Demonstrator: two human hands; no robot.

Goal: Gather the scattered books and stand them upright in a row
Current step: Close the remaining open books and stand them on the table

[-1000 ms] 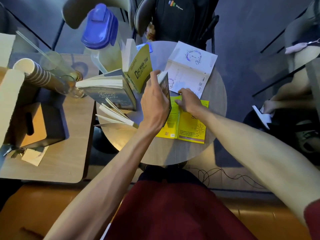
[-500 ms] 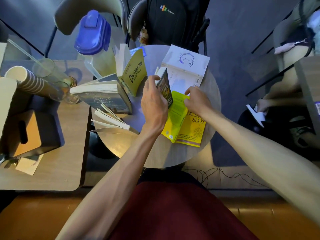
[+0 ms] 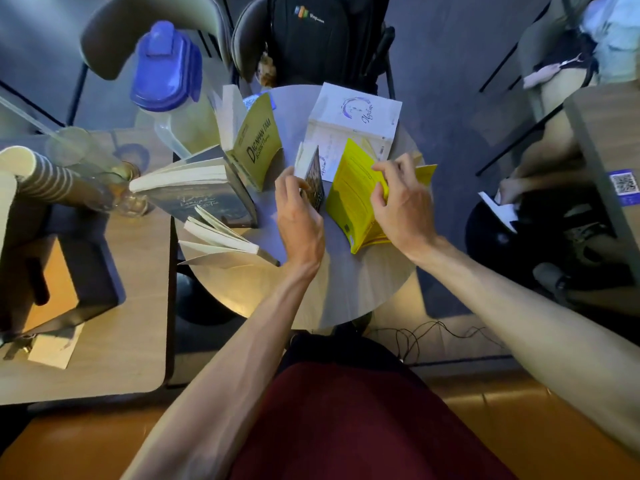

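On the round table (image 3: 339, 292), my left hand (image 3: 299, 216) grips a small dark-covered book (image 3: 313, 176) and holds it upright. My right hand (image 3: 401, 206) is closed on the top edge of a bright yellow book (image 3: 353, 188), which is lifted and tilted up off the table. Behind them a white book (image 3: 353, 116) lies open and flat. To the left stand an olive-yellow book (image 3: 258, 143), a grey book (image 3: 201, 199) and a thin pale book (image 3: 221, 237), all splayed open on their edges.
A jug with a blue lid (image 3: 166, 71) stands at the table's far left. The wooden side table (image 3: 104, 341) on the left carries striped paper cups (image 3: 38, 171), glasses and a dark box. A black backpack (image 3: 322, 39) sits on a chair behind. Another person sits at the right.
My right hand has lifted the yellow book from lying flat to tilted up on its edge. My left hand has kept the small dark book upright, shifting slightly back.
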